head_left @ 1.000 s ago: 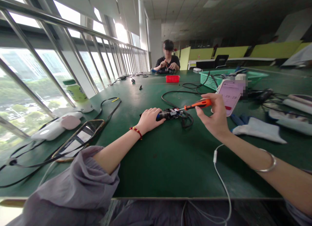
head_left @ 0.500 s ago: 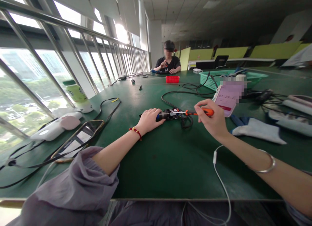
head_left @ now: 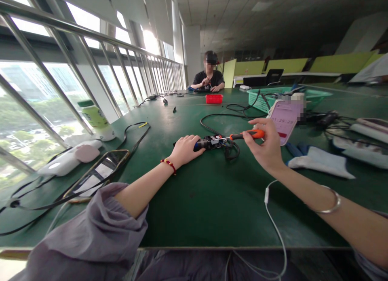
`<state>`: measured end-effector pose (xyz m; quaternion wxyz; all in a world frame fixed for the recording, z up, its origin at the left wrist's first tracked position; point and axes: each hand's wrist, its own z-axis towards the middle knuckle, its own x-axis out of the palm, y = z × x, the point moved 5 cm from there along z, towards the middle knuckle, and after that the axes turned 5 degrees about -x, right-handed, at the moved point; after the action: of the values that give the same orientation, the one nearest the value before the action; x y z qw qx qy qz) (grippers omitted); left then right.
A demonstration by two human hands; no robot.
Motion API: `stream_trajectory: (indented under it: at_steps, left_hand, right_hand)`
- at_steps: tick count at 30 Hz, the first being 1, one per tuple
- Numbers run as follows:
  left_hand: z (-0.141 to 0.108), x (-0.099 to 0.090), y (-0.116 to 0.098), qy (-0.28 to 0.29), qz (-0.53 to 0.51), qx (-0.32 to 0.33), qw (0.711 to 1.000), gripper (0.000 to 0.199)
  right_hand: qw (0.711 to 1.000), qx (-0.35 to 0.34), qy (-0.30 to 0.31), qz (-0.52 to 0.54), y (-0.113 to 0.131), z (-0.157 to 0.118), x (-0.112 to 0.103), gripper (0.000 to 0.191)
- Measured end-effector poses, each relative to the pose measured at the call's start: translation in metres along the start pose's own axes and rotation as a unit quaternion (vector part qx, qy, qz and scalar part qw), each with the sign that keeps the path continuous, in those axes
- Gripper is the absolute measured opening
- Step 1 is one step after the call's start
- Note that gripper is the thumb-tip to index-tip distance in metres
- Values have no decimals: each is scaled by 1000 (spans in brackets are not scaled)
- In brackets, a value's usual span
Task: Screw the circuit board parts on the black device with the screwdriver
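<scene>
My left hand [head_left: 188,148] is wrapped over the dark body of a small corded device [head_left: 216,142], pressing it against the table. The device has a blue-and-black round section by my thumb and an exposed part with small metal pieces and wires; its exact kind is unclear. In my right hand [head_left: 266,145] is a screwdriver [head_left: 247,135] with an orange and black handle, gripped between thumb and fingers. Its thin shaft points left, and the tip reaches the exposed part of the device. A black cable [head_left: 233,151] curls beside the device's right end.
A phone [head_left: 282,121] showing a timer leans by the green basket [head_left: 257,101]. Cloth pieces [head_left: 321,161] lie at right. On the left are another phone [head_left: 97,174], straps and a green bottle [head_left: 96,121]. A red box [head_left: 214,99] stands farther off, before a seated person [head_left: 209,77].
The screwdriver's handle has tilted up slightly, and the fingers of my right hand have shifted on it. My left hand and the device stay in place.
</scene>
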<state>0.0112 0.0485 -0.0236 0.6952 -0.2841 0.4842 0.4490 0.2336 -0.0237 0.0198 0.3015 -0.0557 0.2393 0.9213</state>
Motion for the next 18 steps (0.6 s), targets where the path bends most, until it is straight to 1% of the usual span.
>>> stream_trajectory:
  at_steps: [2, 3, 4, 7, 8, 10, 13, 14, 15, 17, 18]
  left_hand:
    - [0, 0, 0, -1, -1, -1, 1000, 38]
    - [0, 1, 0, -2, -1, -1, 1000, 38]
    - [-1, 1, 0, -2, -1, 0, 1000, 38]
    - [-1, 1, 0, -1, 0, 1, 1000, 38]
    - [-1, 1, 0, -1, 1, 1, 1000, 38]
    - [0, 0, 0, 0, 2, 0, 1000, 38]
    - [0, 0, 0, 2, 1, -1, 1000, 38]
    - [0, 0, 0, 2, 0, -1, 1000, 38]
    - [1, 0, 0, 1, -1, 0, 1000, 38]
    - [1, 0, 0, -3, -4, 3, 1000, 38]
    - [1, 0, 0, -4, -5, 4, 1000, 38]
  right_hand:
    - [999, -34, -31, 6, 3, 1, -3, 27]
    - [999, -38, -34, 9, 4, 1, -3, 28]
    - [999, -30, -24, 11, 3, 1, -2, 27]
    - [999, 21, 34, 6, 1, 0, 3, 13]
    - [999, 30, 42, 3, 0, -1, 4, 12]
    - [1000, 12, 22, 1, 2, 0, 2, 14]
    - [999, -43, -24, 7, 6, 1, -2, 30]
    - [999, -47, -25, 5, 6, 1, -2, 30]
    - [999, -39, -14, 1, 5, 1, -1, 26]
    - [1000, -1, 19, -8, 1, 0, 2, 14]
    - [999, 18, 35, -9, -1, 0, 3, 12]
